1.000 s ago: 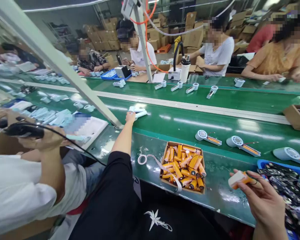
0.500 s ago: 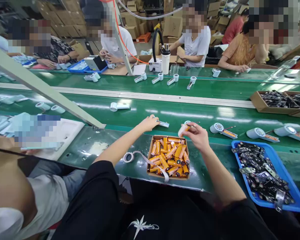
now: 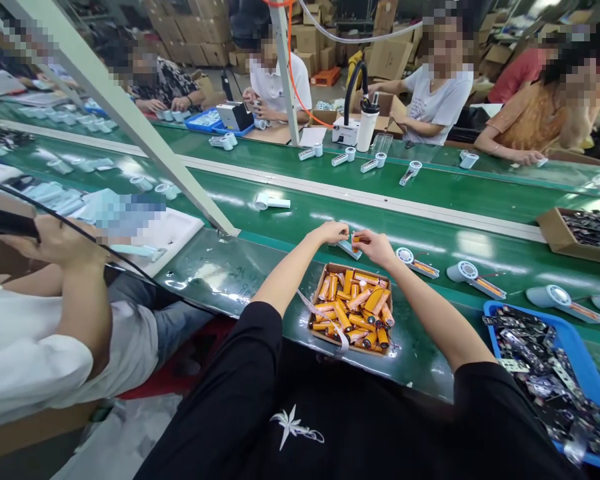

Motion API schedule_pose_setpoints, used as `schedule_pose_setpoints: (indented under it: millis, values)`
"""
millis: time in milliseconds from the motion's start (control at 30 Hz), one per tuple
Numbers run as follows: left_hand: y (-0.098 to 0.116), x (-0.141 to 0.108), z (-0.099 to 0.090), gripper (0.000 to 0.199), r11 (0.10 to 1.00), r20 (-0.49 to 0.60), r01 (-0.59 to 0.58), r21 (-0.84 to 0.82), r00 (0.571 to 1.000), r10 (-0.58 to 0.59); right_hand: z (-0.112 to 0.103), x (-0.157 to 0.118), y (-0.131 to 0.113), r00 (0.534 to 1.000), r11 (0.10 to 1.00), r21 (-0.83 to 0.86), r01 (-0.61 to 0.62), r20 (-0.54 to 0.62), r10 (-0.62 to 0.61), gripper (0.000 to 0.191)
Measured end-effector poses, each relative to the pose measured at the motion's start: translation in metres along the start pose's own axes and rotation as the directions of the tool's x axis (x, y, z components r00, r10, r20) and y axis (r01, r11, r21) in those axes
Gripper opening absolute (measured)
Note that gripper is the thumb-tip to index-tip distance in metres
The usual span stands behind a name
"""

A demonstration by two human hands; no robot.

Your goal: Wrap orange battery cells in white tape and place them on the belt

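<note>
My right hand [image 3: 376, 248] pinches an orange cylindrical battery [image 3: 356, 244] above the near belt. Close beside it, my left hand [image 3: 333, 233] has its fingers pinched together near the battery's upper end; what is between them is too small to make out. Just beneath both hands lies a light-blue handle part [image 3: 349, 250], partly hidden by them. Nearer my body, a cardboard box [image 3: 312, 319] holds many orange batteries [image 3: 357, 303]. A white tape strip [image 3: 307, 304] runs over its left edge, and my left forearm covers part of it.
Light-blue handheld fans [image 3: 463, 271] with orange batteries in their handles lie right on the green belt [image 3: 240, 180]. A blue tray [image 3: 575, 347] of dark parts stands at right. A slanted post [image 3: 130, 127] rises at left. Co-workers sit opposite and at my left.
My left hand has moved right and lifted off the light-blue part, meeting my right hand. The battery is now upright between them. The view has turned left.
</note>
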State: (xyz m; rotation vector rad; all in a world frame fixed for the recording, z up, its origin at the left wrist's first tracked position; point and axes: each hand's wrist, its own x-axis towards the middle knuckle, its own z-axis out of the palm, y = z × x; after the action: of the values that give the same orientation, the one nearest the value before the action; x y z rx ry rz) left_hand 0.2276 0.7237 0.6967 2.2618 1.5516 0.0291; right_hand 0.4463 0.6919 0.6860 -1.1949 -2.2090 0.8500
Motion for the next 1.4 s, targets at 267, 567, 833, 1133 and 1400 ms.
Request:
schedule_pose_setpoints:
  millis: [267, 567, 833, 1133, 1400]
  values:
    - [0.007, 0.001, 0.019, 0.017, 0.988, -0.137, 0.041, -0.152, 0.989, -0.062, 0.002, 0.005, -0.009, 0.964, 0.849, -0.528, 0.015, 0.235, 0.128, 0.041]
    - [0.028, 0.005, 0.024, 0.008, 0.950, -0.247, 0.045, -0.310, 0.961, -0.126, 0.004, 0.018, -0.032, 0.909, 0.707, -0.699, 0.108, 0.357, 0.214, 0.045]
    - [0.016, -0.112, 0.031, 0.026, 0.913, -0.516, -0.069, -0.403, 0.841, -0.164, -0.027, -0.026, -0.004, 0.965, 0.736, -0.664, 0.132, 0.255, 0.057, 0.040]
    - [-0.038, -0.321, 0.093, 0.028, 0.990, -0.565, 0.123, -0.069, 0.813, -0.140, -0.038, -0.029, 0.022, 0.995, 0.799, -0.596, -0.085, -0.005, 0.103, 0.039]
    - [0.027, -0.330, 0.090, 0.018, 0.988, -0.613, -0.054, 0.147, 0.779, 0.133, -0.005, -0.114, -0.105, 0.999, 0.976, 0.216, 0.029, 0.033, -0.037, 0.055]
